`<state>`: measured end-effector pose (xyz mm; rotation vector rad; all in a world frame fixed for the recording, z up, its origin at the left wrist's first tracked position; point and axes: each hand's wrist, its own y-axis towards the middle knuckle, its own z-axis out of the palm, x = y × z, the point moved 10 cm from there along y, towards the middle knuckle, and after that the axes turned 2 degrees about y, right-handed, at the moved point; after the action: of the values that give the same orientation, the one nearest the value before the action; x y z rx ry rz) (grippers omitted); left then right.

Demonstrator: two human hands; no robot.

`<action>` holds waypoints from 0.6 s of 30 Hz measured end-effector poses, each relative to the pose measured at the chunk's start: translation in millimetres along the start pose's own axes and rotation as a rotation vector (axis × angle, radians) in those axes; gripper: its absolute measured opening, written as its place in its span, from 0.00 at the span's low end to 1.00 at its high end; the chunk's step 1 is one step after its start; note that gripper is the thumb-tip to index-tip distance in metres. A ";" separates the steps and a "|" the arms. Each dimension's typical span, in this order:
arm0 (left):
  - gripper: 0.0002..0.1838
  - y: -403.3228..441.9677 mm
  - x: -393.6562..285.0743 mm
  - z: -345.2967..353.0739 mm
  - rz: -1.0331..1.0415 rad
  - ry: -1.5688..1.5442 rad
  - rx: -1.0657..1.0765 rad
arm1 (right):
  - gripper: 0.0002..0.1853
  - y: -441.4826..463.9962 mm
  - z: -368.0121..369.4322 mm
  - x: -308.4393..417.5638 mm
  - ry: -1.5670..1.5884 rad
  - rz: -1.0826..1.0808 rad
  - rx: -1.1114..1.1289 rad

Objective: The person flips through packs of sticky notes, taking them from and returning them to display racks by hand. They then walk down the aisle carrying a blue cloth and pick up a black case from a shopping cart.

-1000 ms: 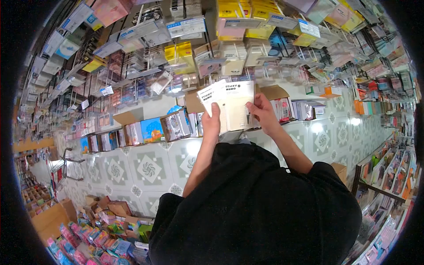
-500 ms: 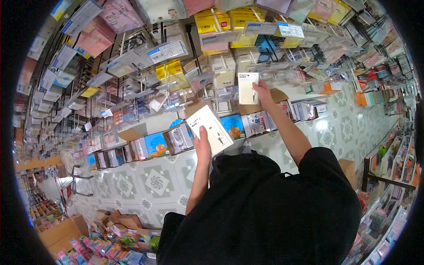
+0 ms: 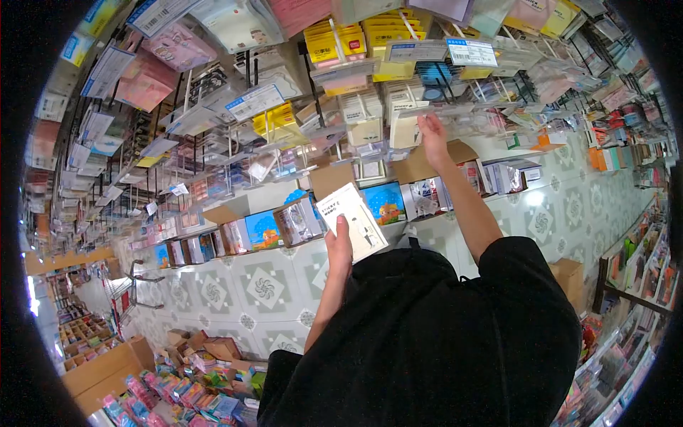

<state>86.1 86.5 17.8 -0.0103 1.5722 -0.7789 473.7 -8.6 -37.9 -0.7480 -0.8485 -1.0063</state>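
My left hand (image 3: 339, 245) is closed around a cream sticky memo pad (image 3: 353, 224) with a small drawn figure on its cover, thumb on top. Whether more pads lie beneath it I cannot tell. Up at the rack, my right hand (image 3: 432, 139) has its fingers closed at the right edge of another cream memo pad (image 3: 404, 135), just under a clear label holder. More cream memo pads (image 3: 364, 129) hang on the hook to its left.
Yellow packets (image 3: 334, 44) hang above, with a price label (image 3: 472, 53) beside them. Below the rack stand open cardboard boxes (image 3: 297, 222) and a blue box (image 3: 384, 203) on the tiled floor (image 3: 265, 286). Pink packaged goods (image 3: 171, 390) lie at the lower left.
My right hand has moved up slightly with its pad, which now sits close among the rack's hanging pads. The left hand and its pad have shifted slightly right and down in view.
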 end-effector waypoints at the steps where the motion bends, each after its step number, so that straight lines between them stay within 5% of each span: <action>1: 0.25 -0.1 0.4 0.9 -0.001 0.002 -0.002 | 0.13 -0.7 8.0 7.0 0.004 -0.020 0.055; 18: 0.31 -2.0 1.1 13.6 -0.003 0.031 0.102 | 0.08 2.2 3.2 7.5 0.053 -0.086 -0.021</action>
<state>97.0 78.1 18.5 0.0736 1.5607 -0.8645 477.1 -8.2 -30.2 -0.7043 -0.8308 -1.1091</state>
